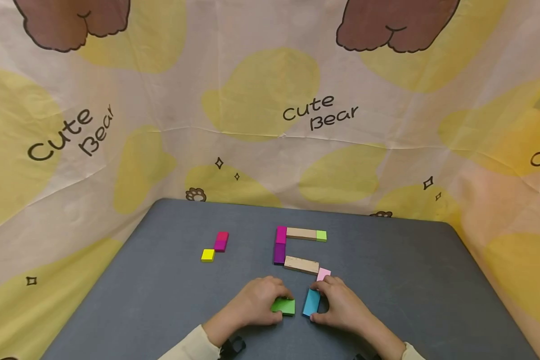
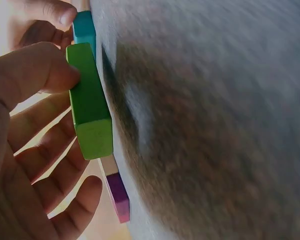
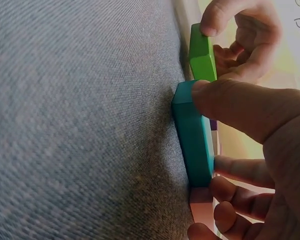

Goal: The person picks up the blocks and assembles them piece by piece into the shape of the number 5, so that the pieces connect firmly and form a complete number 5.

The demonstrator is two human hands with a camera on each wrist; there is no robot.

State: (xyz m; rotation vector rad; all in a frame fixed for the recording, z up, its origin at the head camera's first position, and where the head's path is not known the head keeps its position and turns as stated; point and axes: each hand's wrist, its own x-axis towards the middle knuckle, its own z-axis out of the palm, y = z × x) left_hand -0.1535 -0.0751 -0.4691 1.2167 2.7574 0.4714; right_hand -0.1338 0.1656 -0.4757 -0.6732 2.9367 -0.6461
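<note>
Near the front middle of the table, my left hand (image 1: 262, 301) pinches a green block (image 1: 286, 306) between thumb and fingers. In the left wrist view the thumb presses on one long face of that green block (image 2: 90, 95). Just right of it, my right hand (image 1: 342, 306) holds a blue block (image 1: 311, 303) by its two ends, thumb at the near end. A pink block (image 1: 323, 274) touches the blue block's far end. Beyond it lie a wooden plank (image 1: 301, 265), a purple block (image 1: 279, 253), a magenta block (image 1: 281, 234), another wooden plank (image 1: 301, 233) and a lime block (image 1: 321, 236), joined end to end.
To the left on the grey table (image 1: 171, 300) lie a red block (image 1: 222, 236), a purple-magenta block (image 1: 220, 246) and a yellow block (image 1: 208, 255). A printed cloth (image 1: 252, 165) hangs behind the table and along its sides.
</note>
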